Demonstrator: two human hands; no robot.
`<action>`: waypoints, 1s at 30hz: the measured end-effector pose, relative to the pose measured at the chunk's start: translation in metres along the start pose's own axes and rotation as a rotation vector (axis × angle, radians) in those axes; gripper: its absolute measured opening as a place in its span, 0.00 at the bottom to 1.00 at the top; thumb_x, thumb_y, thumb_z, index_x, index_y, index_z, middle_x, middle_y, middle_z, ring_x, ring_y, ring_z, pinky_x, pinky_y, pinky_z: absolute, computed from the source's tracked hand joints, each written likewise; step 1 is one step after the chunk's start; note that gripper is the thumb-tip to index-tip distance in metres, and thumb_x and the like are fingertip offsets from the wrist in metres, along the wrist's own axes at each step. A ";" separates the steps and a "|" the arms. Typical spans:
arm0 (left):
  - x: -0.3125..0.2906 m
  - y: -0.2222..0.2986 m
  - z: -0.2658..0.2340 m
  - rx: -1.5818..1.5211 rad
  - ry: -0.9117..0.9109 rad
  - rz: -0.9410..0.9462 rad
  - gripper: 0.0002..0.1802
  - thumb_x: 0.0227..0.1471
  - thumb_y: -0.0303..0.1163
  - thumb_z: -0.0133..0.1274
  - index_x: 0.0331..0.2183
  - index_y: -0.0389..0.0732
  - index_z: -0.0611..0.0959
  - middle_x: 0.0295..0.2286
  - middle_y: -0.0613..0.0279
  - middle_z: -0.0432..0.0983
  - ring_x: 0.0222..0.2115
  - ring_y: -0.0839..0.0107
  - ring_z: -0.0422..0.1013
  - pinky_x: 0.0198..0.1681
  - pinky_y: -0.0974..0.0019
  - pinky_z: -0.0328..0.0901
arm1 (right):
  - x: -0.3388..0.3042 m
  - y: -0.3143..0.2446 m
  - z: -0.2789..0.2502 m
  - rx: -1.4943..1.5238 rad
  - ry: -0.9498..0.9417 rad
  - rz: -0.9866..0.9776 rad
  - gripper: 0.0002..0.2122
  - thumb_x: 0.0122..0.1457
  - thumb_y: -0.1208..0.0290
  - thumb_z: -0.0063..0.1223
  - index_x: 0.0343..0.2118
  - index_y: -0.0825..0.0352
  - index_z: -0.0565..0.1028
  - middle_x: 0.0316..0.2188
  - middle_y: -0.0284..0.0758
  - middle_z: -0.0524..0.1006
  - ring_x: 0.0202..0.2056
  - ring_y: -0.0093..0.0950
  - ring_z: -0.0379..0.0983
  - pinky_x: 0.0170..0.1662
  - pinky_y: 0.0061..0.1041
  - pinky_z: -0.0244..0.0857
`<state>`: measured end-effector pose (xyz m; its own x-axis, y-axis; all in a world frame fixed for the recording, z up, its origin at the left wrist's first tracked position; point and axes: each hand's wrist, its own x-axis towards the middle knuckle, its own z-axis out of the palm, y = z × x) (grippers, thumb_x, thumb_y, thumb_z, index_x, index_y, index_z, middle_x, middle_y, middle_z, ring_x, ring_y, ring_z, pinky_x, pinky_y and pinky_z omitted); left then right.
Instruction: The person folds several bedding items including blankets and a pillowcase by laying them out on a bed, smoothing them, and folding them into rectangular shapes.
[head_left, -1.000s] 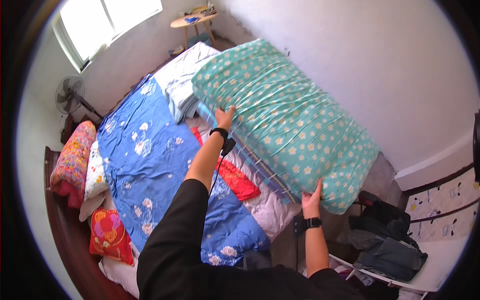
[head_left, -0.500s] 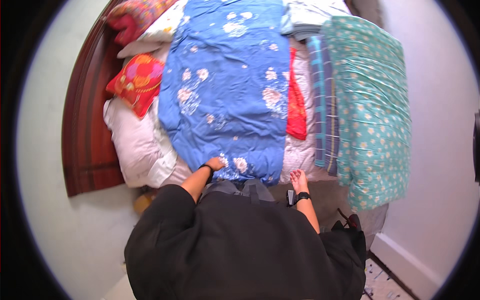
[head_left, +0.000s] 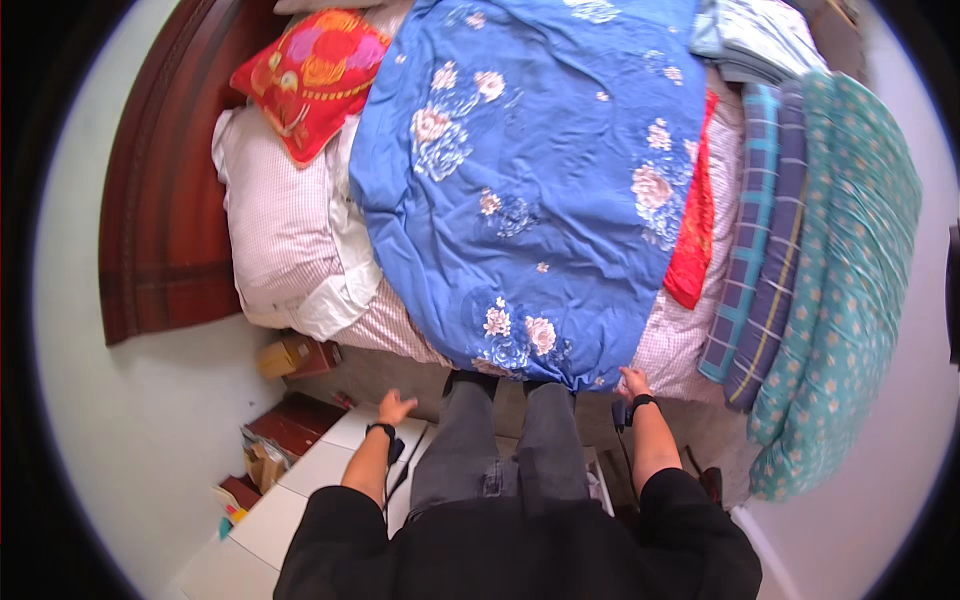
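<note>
A blue floral quilt cover [head_left: 560, 270] lies spread over the bed, lightly wrinkled, its near edge hanging by my knees. At its near right corner is my right hand [head_left: 633, 383], fingers curled in and closed on the edge of the cloth. My left hand [head_left: 397, 408] is held off the bed, left of my legs, with its fingers apart and nothing in them. Both wrists wear dark bands. Beneath the cover's right side a red cloth [head_left: 692, 255] sticks out.
A pink checked pillow [head_left: 275, 225] and a red patterned cushion [head_left: 315, 75] lie by the dark wooden headboard [head_left: 165, 210]. To the right are folded plaid bedding [head_left: 768, 250] and a green floral quilt [head_left: 850, 260]. Boxes [head_left: 290, 355] stand on the floor at left.
My left hand has come off the cover, out to the left. My right hand, palm up and open before, is at the cover's corner with fingers curled. The view has shifted nearer the bed's front.
</note>
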<state>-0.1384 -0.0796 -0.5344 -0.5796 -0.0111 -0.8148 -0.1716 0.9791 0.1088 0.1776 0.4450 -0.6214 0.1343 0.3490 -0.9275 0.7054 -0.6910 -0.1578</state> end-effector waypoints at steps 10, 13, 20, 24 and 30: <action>0.102 0.209 0.008 -0.242 0.707 0.172 0.61 0.21 0.53 0.68 0.50 0.26 0.56 0.48 0.36 0.54 0.50 0.44 0.54 0.54 0.54 0.52 | 0.010 0.030 0.050 -0.042 0.084 -0.378 0.34 0.38 0.66 0.68 0.47 0.73 0.62 0.42 0.40 0.70 0.41 0.30 0.66 0.45 0.29 0.60; 0.101 0.225 0.018 -0.260 0.730 0.065 0.51 0.24 0.46 0.66 0.46 0.27 0.60 0.43 0.41 0.61 0.45 0.47 0.60 0.49 0.53 0.57 | -0.008 0.039 0.058 0.000 0.040 -0.359 0.27 0.38 0.68 0.68 0.41 0.72 0.68 0.38 0.36 0.72 0.39 0.27 0.68 0.44 0.26 0.61; 0.104 0.195 -0.002 -1.006 0.416 0.337 0.39 0.29 0.35 0.65 0.43 0.28 0.68 0.39 0.48 0.70 0.42 0.58 0.67 0.46 0.61 0.62 | -0.043 0.040 0.035 -0.114 -0.154 -0.348 0.13 0.46 0.71 0.54 0.36 0.67 0.71 0.31 0.32 0.73 0.33 0.24 0.69 0.40 0.27 0.62; 0.071 0.177 -0.046 -1.356 -0.178 0.179 0.39 0.32 0.33 0.65 0.46 0.29 0.66 0.42 0.49 0.69 0.42 0.63 0.68 0.46 0.63 0.63 | -0.122 0.013 0.004 0.217 -0.156 -0.171 0.11 0.46 0.69 0.54 0.33 0.65 0.71 0.28 0.31 0.71 0.33 0.25 0.68 0.40 0.30 0.63; 0.081 0.167 -0.049 -1.476 -0.166 0.084 0.28 0.36 0.32 0.63 0.39 0.28 0.73 0.34 0.52 0.74 0.36 0.66 0.71 0.43 0.65 0.66 | -0.166 0.016 -0.077 -0.077 -0.464 -0.144 0.27 0.43 0.74 0.57 0.49 0.68 0.64 0.43 0.33 0.70 0.43 0.30 0.67 0.48 0.30 0.61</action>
<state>-0.2528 0.0735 -0.5539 -0.5507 0.1557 -0.8200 -0.8347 -0.1095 0.5397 0.2202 0.4250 -0.4440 -0.2806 0.1066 -0.9539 0.7459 -0.6012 -0.2866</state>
